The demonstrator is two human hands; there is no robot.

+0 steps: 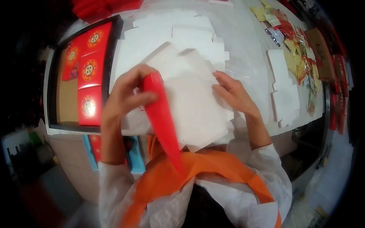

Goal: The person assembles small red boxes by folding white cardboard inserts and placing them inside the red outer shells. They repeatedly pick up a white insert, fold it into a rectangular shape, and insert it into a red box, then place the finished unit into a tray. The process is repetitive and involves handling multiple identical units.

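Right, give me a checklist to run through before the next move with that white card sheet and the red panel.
1. Left hand grips the red panel: ok, fingers wrap its upper end.
2. Right hand steadies the white card sheet: ok, it rests flat on the sheet's right side.
3. Panel lined up with the sheet: cannot tell, it is seen edge-on and blurred.
4. More flat white sheets within reach: ok, stacked just behind on the table.
5. Tray has room: ok, brown floor shows beside the red boxes.
6. Table edge: not ok, the sheet overhangs toward the person.
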